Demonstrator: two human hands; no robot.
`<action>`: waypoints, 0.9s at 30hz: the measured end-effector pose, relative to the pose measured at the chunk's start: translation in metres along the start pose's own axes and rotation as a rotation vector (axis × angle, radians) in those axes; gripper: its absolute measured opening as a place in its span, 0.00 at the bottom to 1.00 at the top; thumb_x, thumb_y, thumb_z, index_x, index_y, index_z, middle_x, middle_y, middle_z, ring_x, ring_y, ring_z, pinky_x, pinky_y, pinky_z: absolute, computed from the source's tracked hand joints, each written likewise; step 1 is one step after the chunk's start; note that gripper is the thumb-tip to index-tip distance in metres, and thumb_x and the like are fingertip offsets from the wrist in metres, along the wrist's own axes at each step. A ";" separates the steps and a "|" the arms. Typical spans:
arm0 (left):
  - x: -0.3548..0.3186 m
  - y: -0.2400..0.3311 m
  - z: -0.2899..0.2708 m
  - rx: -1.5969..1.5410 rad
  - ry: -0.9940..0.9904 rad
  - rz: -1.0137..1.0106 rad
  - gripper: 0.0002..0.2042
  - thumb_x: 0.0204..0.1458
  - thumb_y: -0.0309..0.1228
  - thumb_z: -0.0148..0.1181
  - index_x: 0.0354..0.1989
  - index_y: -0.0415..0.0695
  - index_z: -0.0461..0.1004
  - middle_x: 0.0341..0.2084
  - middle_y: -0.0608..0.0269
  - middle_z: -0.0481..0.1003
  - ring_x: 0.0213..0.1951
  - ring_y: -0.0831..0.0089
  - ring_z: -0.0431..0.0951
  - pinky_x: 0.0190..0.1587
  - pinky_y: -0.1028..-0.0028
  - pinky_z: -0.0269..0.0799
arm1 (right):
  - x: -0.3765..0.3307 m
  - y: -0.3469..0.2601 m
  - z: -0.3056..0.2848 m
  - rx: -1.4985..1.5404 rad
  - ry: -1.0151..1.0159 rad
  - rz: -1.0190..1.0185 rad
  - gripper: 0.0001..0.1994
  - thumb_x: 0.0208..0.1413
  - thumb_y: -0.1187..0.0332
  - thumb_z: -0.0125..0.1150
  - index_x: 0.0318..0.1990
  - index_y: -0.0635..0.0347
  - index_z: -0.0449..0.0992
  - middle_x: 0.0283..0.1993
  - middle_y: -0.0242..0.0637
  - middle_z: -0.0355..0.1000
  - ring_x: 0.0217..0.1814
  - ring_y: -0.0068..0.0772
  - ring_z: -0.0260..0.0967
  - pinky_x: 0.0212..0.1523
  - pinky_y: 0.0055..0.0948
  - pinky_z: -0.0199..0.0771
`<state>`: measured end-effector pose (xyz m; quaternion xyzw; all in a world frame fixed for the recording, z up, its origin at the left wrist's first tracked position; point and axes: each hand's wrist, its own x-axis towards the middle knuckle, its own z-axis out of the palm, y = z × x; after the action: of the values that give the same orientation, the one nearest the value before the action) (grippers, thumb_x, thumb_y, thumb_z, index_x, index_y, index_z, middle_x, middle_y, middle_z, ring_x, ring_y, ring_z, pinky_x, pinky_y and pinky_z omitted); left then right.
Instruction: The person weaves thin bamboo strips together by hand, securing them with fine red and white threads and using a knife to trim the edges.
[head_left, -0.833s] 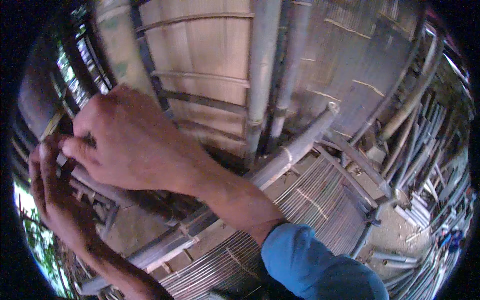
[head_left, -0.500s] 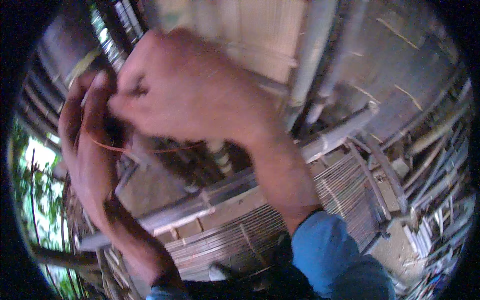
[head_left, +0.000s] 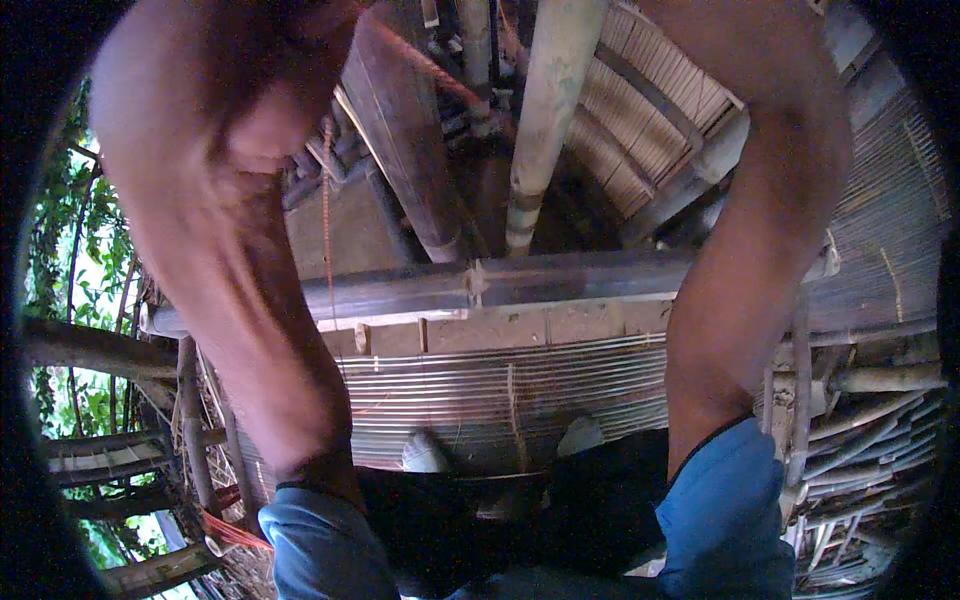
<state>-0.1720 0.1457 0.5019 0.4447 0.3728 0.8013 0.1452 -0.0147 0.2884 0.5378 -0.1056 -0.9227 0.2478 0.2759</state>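
My left hand (head_left: 240, 90) is raised at the upper left, close and partly blurred, its fingers curled inward. An orange-red cord (head_left: 425, 65) slants down to the right from beside it, and a thinner length of cord (head_left: 326, 205) hangs below its fingers. The curled fingers seem closed on the cord, though the grip itself is in shadow. My right hand (head_left: 740, 40) reaches up past the top edge at the right. Only its wrist end shows; its fingers are out of view, so what it holds is hidden.
A horizontal bamboo pole (head_left: 590, 275) crosses in front of me, above a slatted bamboo platform (head_left: 600, 375) under my feet. An upright bamboo post (head_left: 545, 120) and a dark wooden post (head_left: 400, 130) stand beyond. Stacked poles (head_left: 870, 450) lie right; foliage (head_left: 85, 250) shows left.
My hands, close together at the upper left before, are now wide apart and higher. The right arm has swung to the right. The view has levelled, and more cord shows.
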 end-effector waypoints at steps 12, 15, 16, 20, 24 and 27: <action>-0.014 -0.030 0.018 0.818 0.249 0.066 0.10 0.62 0.39 0.56 0.36 0.45 0.70 0.26 0.72 0.66 0.29 0.82 0.62 0.31 0.80 0.58 | 0.037 0.123 -0.001 1.516 -0.049 -0.116 0.15 0.63 0.61 0.56 0.26 0.57 0.76 0.32 0.31 0.75 0.34 0.30 0.71 0.45 0.33 0.68; -0.014 -0.030 0.016 0.867 0.195 0.138 0.10 0.64 0.37 0.54 0.35 0.44 0.68 0.24 0.73 0.63 0.29 0.82 0.61 0.31 0.79 0.57 | 0.037 0.116 -0.007 1.913 -0.061 -0.107 0.15 0.64 0.64 0.53 0.23 0.55 0.71 0.33 0.35 0.74 0.40 0.36 0.72 0.52 0.42 0.69; -0.013 -0.034 0.019 0.910 0.172 0.192 0.10 0.64 0.36 0.53 0.34 0.44 0.68 0.23 0.73 0.62 0.28 0.82 0.60 0.31 0.79 0.57 | 0.044 0.137 -0.008 2.072 -0.252 -0.284 0.15 0.64 0.65 0.52 0.22 0.55 0.67 0.35 0.38 0.75 0.43 0.39 0.73 0.58 0.50 0.67; -0.012 -0.031 0.016 0.964 0.122 0.118 0.10 0.65 0.34 0.51 0.33 0.43 0.66 0.24 0.72 0.61 0.29 0.81 0.59 0.32 0.78 0.58 | 0.047 0.133 -0.021 2.257 -0.440 -0.459 0.10 0.64 0.65 0.51 0.33 0.59 0.74 0.37 0.39 0.75 0.45 0.40 0.74 0.61 0.52 0.66; -0.012 -0.024 0.011 0.904 0.130 0.164 0.07 0.63 0.29 0.53 0.33 0.39 0.68 0.22 0.66 0.64 0.26 0.77 0.63 0.34 0.75 0.65 | 0.041 0.127 -0.023 1.996 -0.008 -0.251 0.12 0.63 0.70 0.54 0.52 0.60 0.73 0.39 0.37 0.75 0.41 0.34 0.74 0.46 0.35 0.75; -0.019 -0.011 0.019 0.718 0.174 -0.109 0.06 0.62 0.29 0.55 0.35 0.40 0.72 0.25 0.65 0.72 0.20 0.77 0.69 0.25 0.76 0.65 | 0.036 0.136 -0.023 1.835 0.018 -0.247 0.13 0.61 0.73 0.58 0.53 0.58 0.74 0.39 0.37 0.75 0.38 0.27 0.72 0.34 0.23 0.74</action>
<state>-0.1466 0.1510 0.4884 0.3772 0.6642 0.6453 -0.0096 -0.0237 0.4256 0.5013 0.2516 -0.3677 0.8493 0.2832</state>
